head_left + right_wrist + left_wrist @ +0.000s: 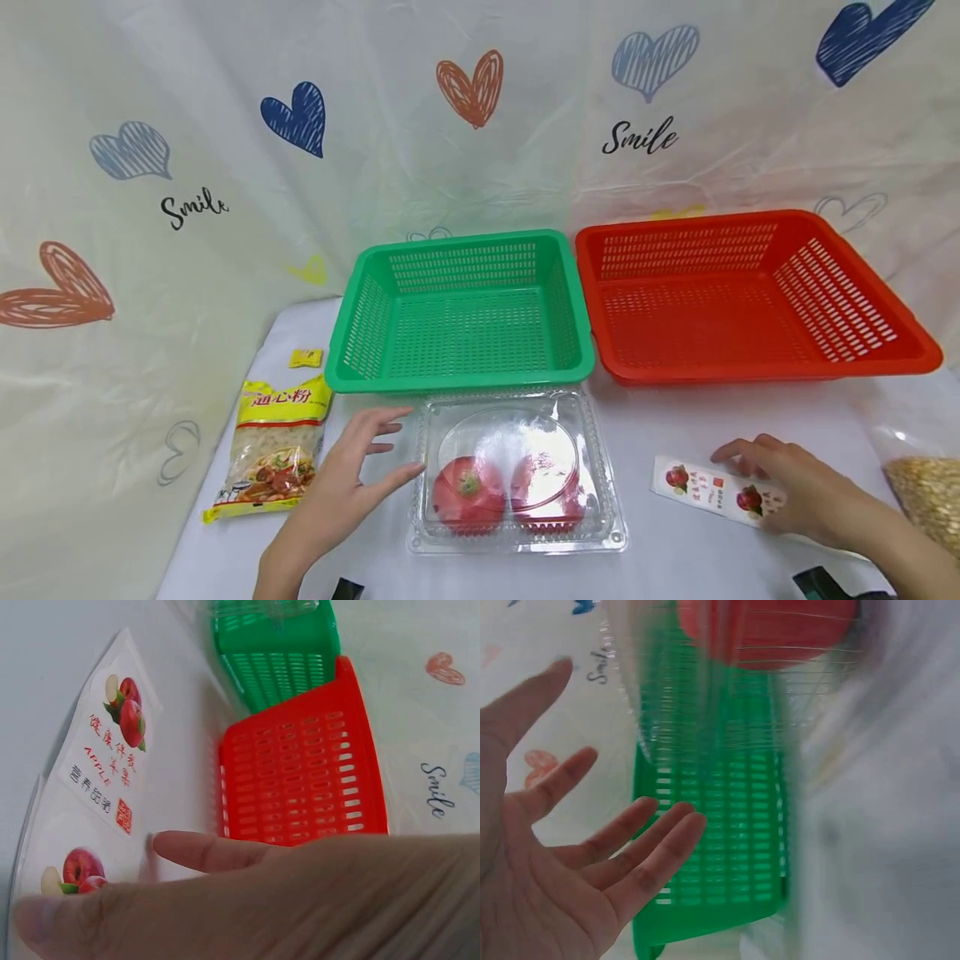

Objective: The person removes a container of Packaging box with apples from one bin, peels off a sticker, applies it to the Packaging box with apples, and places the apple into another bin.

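Observation:
In the head view, two red tomatoes (469, 493) lie inside a clear plastic clamshell box (517, 546) with its lid down. My left hand (347, 473) is at the box's left side, fingers spread and holding nothing; in the left wrist view its palm (559, 900) and parted fingers show. To the right, a white strip of apple-printed labels (701, 486) lies on the table. Over its right part is my right hand (813, 492). In the right wrist view, the thumb overlaps one edge of the strip (97, 761) and a fingertip is close beside the other edge.
Behind the box stand a green basket (461, 385) and a red basket (757, 371), side by side. A bag of pasta (273, 446) and a small yellow packet (305, 358) lie at left. A clear bag of grain (926, 492) is at the right edge.

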Tool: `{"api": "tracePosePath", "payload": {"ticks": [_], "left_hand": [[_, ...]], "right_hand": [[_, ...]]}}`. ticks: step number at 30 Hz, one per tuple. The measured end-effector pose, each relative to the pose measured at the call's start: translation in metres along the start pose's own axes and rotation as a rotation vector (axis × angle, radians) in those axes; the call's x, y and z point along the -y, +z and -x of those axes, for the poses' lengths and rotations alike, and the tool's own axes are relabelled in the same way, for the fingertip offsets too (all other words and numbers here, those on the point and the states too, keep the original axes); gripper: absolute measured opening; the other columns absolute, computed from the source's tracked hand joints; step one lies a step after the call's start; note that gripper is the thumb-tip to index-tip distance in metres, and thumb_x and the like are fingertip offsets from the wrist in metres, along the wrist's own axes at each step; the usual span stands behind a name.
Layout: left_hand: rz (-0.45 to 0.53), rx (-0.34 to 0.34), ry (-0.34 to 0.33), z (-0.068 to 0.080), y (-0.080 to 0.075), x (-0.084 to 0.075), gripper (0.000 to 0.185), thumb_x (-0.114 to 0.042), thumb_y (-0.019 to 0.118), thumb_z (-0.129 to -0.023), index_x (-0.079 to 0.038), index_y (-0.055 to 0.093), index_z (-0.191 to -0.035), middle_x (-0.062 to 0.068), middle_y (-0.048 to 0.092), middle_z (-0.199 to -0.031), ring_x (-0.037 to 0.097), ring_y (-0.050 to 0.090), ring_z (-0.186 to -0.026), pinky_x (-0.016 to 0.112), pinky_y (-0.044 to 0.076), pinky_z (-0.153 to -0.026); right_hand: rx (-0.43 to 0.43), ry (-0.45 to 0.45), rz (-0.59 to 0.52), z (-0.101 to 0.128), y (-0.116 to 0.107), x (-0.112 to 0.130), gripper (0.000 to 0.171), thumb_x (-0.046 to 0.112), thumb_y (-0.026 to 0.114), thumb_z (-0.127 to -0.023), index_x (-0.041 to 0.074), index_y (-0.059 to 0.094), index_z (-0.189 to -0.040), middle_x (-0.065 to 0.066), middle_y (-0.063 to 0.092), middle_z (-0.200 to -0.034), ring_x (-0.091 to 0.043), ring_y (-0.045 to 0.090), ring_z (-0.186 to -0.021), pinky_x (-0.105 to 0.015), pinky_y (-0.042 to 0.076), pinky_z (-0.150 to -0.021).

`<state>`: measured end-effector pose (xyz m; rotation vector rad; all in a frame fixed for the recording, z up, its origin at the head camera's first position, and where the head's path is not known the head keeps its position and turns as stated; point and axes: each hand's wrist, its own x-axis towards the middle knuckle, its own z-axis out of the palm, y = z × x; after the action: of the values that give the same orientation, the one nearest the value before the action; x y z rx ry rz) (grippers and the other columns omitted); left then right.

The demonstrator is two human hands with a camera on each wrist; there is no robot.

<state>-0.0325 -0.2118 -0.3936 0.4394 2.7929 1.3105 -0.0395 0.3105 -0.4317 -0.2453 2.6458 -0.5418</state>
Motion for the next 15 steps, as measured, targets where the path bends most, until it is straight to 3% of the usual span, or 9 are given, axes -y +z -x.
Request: {"api": "tracePosePath", "payload": {"ticks": [7, 15], "left_hand": [[0.121, 0.214, -0.114, -0.004, 0.015, 0.015, 0.071, -0.044, 0.081, -0.091, -0.039, 0.044, -0.152, -0.006, 0.042, -0.155, 0.028, 0.048, -0.141, 0.050, 0.050, -0.109], [0.207, 0.278, -0.103, -0.007, 0.022, 0.021, 0.066, -0.035, 0.076, -0.097, -0.036, 0.044, -0.155, -0.001, 0.041, -0.159, 0.035, 0.045, -0.142, 0.058, 0.046, -0.109]], "right_hand": [[0.012, 0.011, 0.002, -0.004, 0.005, 0.005, 0.070, 0.004, 0.100, -0.055, 0.013, 0.065, -0.115, 0.000, 0.066, -0.103, -0.024, 0.057, -0.093, -0.060, 0.057, -0.081], [0.107, 0.032, -0.029, -0.017, -0.007, 0.003, 0.059, -0.001, 0.098, -0.057, 0.008, 0.065, -0.105, 0.001, 0.063, -0.093, -0.022, 0.056, -0.088, -0.051, 0.060, -0.079]]}}
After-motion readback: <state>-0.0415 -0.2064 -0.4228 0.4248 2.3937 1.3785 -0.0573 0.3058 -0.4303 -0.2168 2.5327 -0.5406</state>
